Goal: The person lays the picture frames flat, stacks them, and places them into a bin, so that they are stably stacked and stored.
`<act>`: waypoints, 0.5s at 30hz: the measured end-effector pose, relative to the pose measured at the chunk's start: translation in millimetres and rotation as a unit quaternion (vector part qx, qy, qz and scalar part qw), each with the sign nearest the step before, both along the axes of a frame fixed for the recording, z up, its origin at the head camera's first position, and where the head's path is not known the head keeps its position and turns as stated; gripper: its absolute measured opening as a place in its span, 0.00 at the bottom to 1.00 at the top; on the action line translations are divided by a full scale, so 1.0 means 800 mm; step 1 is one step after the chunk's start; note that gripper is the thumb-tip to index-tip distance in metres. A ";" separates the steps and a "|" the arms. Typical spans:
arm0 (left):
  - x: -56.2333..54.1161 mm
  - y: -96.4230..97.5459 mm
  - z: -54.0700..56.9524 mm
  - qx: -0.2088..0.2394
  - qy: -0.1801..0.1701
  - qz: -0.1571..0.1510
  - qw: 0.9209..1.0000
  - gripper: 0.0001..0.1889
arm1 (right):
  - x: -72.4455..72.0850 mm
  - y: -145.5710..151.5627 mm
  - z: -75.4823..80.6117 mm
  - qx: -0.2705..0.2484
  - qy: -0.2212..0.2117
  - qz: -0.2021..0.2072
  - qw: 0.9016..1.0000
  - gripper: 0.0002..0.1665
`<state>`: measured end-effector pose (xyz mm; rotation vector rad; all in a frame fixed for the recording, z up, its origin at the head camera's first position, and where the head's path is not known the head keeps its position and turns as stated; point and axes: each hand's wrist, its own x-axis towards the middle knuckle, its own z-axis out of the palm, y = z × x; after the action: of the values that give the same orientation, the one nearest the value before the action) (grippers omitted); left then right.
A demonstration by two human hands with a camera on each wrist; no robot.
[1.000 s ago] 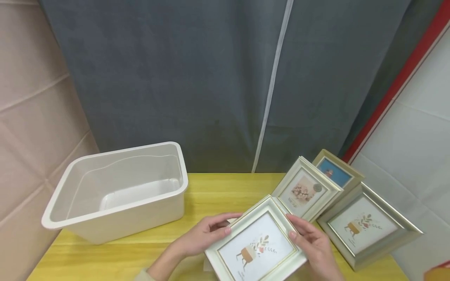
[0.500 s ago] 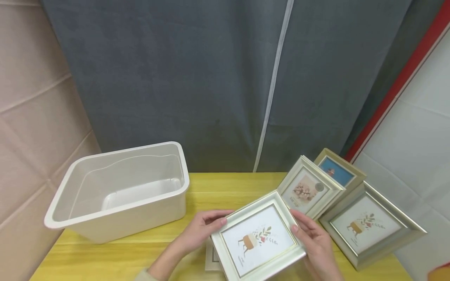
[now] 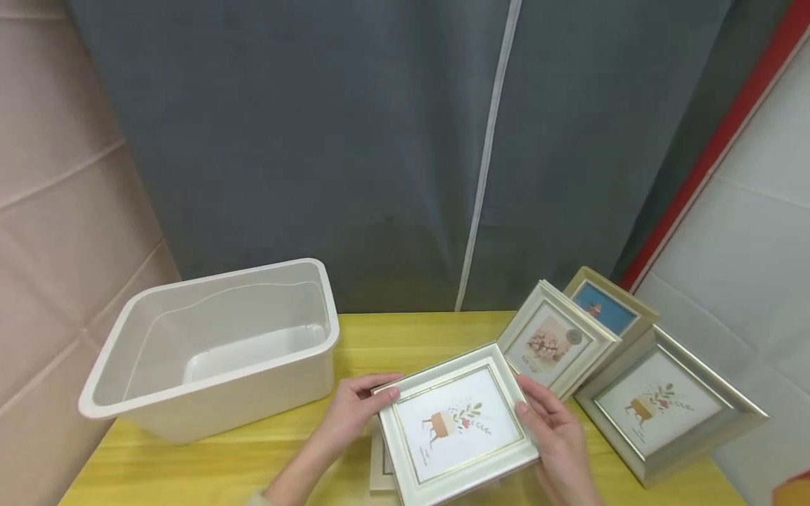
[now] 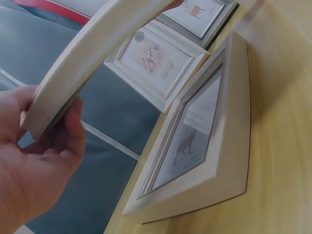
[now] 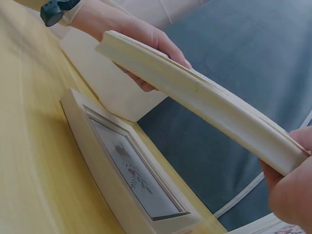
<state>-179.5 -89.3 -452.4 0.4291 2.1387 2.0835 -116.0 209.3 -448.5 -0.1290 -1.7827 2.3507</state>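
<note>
Between both hands, a white picture frame (image 3: 457, 429) with a thin gold inner line and a plant drawing is held up, tilted. The left hand (image 3: 354, 414) grips its left edge, thumb on the front and fingers curled behind, as the left wrist view shows. At the opposite edge the right hand (image 3: 553, 439) pinches it, thumb on the front. Below, a second pale frame (image 4: 229, 131) lies face up on the table, mostly covered by the held one in the head view. In the right wrist view a gap separates the held frame (image 5: 204, 102) from the lying frame (image 5: 141, 170).
A whitish plastic bin (image 3: 253, 376) with nothing in it stands at the left. On the right lean a cream frame with a blossom picture (image 3: 549, 344), a tan frame with a blue picture (image 3: 604, 309) and a silver frame (image 3: 664, 407). A grey curtain (image 3: 304, 140) hangs behind the table (image 3: 405, 337).
Both hands have shifted the held frame slightly left and up the head view and turned it a little. More of the frame beneath shows at its left side.
</note>
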 end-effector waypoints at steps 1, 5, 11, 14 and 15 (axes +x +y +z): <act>0.000 0.001 0.000 -0.002 0.000 0.012 1.000 0.16 | 0.000 -0.001 -0.001 0.004 -0.009 0.002 1.000 0.22; -0.005 0.005 0.000 -0.020 -0.007 0.064 0.998 0.14 | -0.001 -0.001 -0.004 0.020 -0.036 0.005 0.999 0.23; -0.017 0.008 -0.004 -0.045 -0.024 0.113 0.992 0.11 | 0.005 0.009 -0.015 0.047 -0.068 0.055 0.995 0.26; -0.022 0.008 -0.008 -0.053 -0.031 0.117 0.991 0.11 | 0.007 0.011 -0.020 0.064 -0.085 0.069 0.992 0.28; -0.023 0.008 -0.009 -0.056 -0.031 0.119 0.991 0.12 | 0.008 0.011 -0.021 0.074 -0.091 0.064 0.991 0.29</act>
<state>-198.3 -82.5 -459.8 0.0987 2.3580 2.0455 -109.9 217.9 -465.5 -0.2213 -2.1033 2.3470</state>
